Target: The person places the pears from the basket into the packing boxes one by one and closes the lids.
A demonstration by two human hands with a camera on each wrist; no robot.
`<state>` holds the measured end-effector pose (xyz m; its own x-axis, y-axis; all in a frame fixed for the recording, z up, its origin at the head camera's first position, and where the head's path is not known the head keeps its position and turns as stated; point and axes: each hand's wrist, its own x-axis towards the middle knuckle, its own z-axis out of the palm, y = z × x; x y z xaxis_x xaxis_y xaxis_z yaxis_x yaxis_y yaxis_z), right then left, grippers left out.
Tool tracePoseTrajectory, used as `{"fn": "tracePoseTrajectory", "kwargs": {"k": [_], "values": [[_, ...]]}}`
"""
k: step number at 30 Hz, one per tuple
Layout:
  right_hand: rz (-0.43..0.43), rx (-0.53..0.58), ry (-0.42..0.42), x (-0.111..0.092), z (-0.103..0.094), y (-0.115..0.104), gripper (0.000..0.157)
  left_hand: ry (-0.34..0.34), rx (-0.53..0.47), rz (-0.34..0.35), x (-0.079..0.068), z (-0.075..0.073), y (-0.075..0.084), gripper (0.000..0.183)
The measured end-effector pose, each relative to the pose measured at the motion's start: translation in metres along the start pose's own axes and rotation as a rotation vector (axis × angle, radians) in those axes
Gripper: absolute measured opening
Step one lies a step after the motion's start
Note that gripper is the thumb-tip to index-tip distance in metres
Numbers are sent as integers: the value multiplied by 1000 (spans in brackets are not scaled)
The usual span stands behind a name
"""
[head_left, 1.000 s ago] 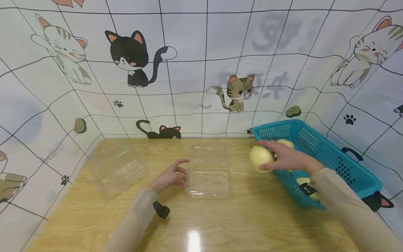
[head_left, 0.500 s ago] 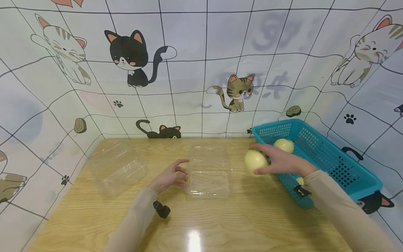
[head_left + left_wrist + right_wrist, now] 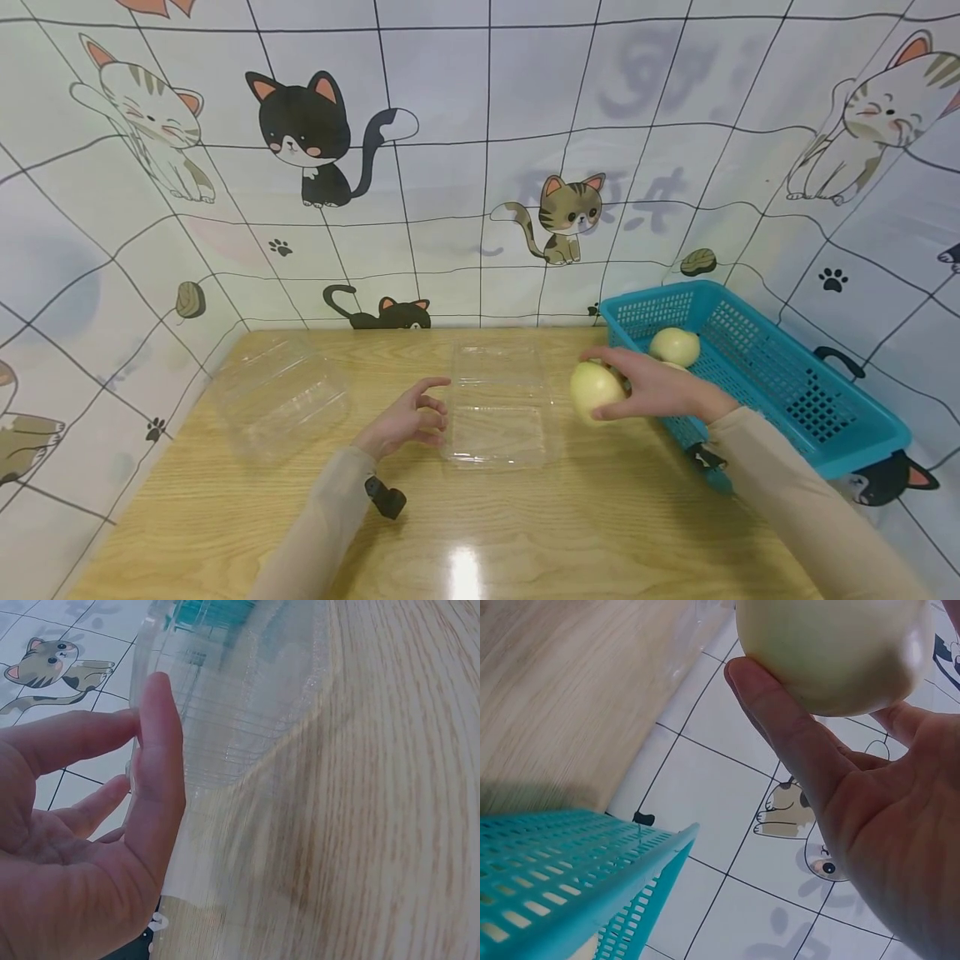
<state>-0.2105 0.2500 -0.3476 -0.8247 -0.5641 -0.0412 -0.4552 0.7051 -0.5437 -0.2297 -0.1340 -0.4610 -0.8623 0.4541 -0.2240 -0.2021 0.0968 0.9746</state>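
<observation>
Both sleeves (image 3: 318, 517) run off the bottom, so the arms get cut off. Left hand (image 3: 405, 421) is half-open, fingers loosely bent, not gripping anything I can see. It's at the left edge of a clear container (image 3: 498, 433), but the thumb blocks the fingers in the left wrist view, so can't tell if it's touching. Right hand (image 3: 663, 383) has thumb and fingers wrapped round a yellow fruit (image 3: 595, 392) between container and basket; the right wrist view chops off its top. Left of that, another see-through tray (image 3: 281, 404) with super faint edges. Blue basket (image 3: 817, 396) is partly behind the right arm; a pale fruit (image 3: 675, 346) shows inside, another barely peeking out below it. Cat-print backdrop (image 3: 450, 183) has blurry, unreadable marks.
</observation>
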Motion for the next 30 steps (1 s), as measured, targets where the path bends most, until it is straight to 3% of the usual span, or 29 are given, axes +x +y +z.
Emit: {"fn": "tracePoseTrajectory", "kwargs": {"k": [30], "values": [[-81, 10, -50, 23, 25, -10, 77, -4, -1, 7, 1, -2, -3, 71]]}}
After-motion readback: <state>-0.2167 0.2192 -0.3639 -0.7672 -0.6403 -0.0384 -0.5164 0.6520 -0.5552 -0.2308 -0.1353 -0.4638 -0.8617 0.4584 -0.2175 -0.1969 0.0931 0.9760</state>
